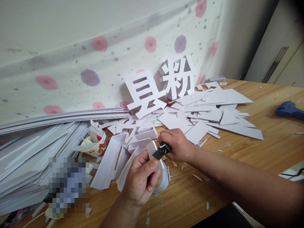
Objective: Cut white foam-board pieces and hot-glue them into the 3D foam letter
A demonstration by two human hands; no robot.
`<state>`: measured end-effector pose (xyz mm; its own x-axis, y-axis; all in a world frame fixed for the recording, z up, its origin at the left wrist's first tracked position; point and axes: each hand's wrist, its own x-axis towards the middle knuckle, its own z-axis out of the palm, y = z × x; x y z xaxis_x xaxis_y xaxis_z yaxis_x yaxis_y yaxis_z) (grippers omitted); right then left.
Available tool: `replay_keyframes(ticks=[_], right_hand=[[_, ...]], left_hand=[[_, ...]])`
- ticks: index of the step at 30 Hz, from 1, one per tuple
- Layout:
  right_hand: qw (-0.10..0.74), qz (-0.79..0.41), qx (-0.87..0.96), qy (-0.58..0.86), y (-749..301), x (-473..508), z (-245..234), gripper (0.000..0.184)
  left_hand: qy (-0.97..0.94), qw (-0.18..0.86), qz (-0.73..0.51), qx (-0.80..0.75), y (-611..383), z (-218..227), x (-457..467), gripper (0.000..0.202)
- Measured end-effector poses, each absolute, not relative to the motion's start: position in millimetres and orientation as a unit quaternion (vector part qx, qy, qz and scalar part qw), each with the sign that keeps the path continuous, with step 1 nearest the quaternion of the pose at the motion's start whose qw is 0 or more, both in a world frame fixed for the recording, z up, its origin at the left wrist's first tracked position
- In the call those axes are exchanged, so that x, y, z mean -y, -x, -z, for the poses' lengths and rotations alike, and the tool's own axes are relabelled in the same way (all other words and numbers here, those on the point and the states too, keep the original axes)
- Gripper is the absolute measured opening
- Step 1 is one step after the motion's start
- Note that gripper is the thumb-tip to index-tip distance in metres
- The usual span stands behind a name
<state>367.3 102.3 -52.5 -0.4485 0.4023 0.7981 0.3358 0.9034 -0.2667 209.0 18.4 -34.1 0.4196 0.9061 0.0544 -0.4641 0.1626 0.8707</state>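
My left hand point(142, 179) is closed around a small white board piece point(150, 148) and holds it up above the table. In my right hand point(175, 144) is a utility knife point(164, 148) with a black body, gripped in a fist. Its dark blade lies against the face of the piece, near my left thumb. Below and behind my left hand are white box-like letter parts point(108, 161) with raised side walls. A curved white part point(163, 182) is partly hidden behind that hand.
Two white built-up characters point(142, 91) lean at the back against a flowered curtain point(90, 77). White offcuts point(209, 110) cover the back of the wooden table point(237, 164). A paper cup point(98, 147) holds strips beside stacked sheets point(35, 158). A blue tool point(288, 110) lies far right.
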Motion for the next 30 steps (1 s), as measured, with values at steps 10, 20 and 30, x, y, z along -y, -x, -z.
replay_keyframes(ticks=[10, 20, 30], right_hand=[[0.482, -0.015, 0.843, 0.239, -363.7, -100.1, 52.7, 0.01], [0.486, -0.045, 0.843, 0.227, -366.7, -102.5, 51.0, 0.008], [0.486, -0.048, 0.844, 0.221, -365.9, -99.8, 53.6, 0.011]], left_hand=[[-0.445, 0.731, -0.461, -0.235, -206.3, 31.0, -18.8, 0.018], [-0.458, 0.726, -0.453, -0.24, -208.1, 34.8, -17.9, 0.019], [-0.458, 0.73, -0.45, -0.233, -206.8, 32.8, -17.6, 0.016]])
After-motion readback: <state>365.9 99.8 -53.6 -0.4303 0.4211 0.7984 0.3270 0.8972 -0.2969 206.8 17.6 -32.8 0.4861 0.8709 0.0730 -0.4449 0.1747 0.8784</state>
